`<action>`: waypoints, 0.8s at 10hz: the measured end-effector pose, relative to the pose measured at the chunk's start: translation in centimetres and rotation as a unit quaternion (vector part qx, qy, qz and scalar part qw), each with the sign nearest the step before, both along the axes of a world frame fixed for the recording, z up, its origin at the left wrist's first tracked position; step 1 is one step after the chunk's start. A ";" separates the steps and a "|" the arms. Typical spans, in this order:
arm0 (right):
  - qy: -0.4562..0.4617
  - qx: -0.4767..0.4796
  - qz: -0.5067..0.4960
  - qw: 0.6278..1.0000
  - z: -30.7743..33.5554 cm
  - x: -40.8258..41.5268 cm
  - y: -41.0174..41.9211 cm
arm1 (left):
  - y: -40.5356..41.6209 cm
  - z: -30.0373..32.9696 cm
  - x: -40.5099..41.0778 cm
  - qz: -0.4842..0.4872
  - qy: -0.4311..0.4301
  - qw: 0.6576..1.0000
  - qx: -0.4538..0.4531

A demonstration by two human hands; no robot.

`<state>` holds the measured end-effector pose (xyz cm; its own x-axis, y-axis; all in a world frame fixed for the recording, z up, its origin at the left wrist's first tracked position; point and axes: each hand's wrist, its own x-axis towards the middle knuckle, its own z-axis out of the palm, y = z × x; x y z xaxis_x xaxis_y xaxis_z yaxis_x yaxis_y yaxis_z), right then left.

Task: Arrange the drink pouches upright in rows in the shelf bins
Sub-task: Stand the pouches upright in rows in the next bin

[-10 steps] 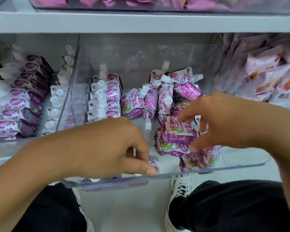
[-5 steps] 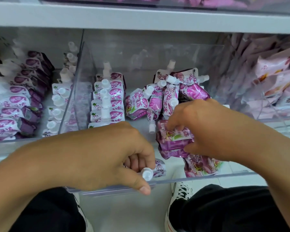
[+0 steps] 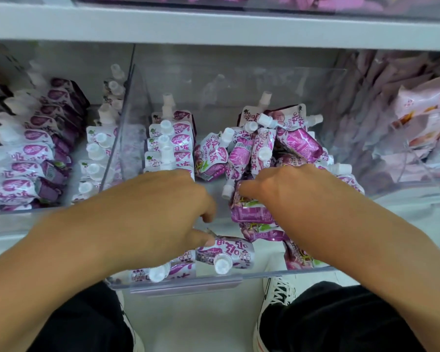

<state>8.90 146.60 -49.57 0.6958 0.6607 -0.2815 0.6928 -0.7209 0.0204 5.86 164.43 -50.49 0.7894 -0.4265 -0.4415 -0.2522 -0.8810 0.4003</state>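
A clear shelf bin (image 3: pixel 186 282) is pulled out in front of me. At its back left, white-and-purple drink pouches (image 3: pixel 172 146) stand upright in a row, caps up. A jumbled pile of pouches (image 3: pixel 277 146) fills the right side. My left hand (image 3: pixel 153 219) is curled near the bin's front, its thumb pinching the edge of a lying pouch (image 3: pixel 230 251); another pouch (image 3: pixel 163 271) lies below the hand. My right hand (image 3: pixel 292 194) reaches into the pile, fingers closed over a purple pouch (image 3: pixel 250 212); the fingertips are hidden.
The left-hand bin (image 3: pixel 36 158) holds neat rows of the same pouches behind a clear divider (image 3: pixel 127 138). Pink packets (image 3: pixel 422 118) fill the bin to the right. A grey shelf board (image 3: pixel 214 26) runs overhead. My knees and white shoes (image 3: pixel 277 293) are below the bin.
My left hand moved up and back into the bin, leaving capped pouches lying at the front. My right hand slid left and deeper onto the pile. The view shifted slightly downward.
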 end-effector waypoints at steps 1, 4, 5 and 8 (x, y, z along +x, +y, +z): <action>0.029 0.107 -0.012 0.994 0.9 1.7 -1.2 | 0.5 -0.5 -0.7 -0.041 -0.026 0.999 -0.008; 0.078 0.241 0.038 0.967 -0.7 1.6 0.4 | 0.3 0.4 0.3 -0.021 -0.032 0.997 0.062; 0.105 0.309 0.007 0.945 -0.6 1.3 0.5 | 1.2 0.4 0.3 0.076 -0.140 0.987 -0.014; 0.358 0.321 -0.127 0.868 0.1 2.4 -1.2 | 1.1 -0.4 0.1 0.106 -0.129 0.984 -0.069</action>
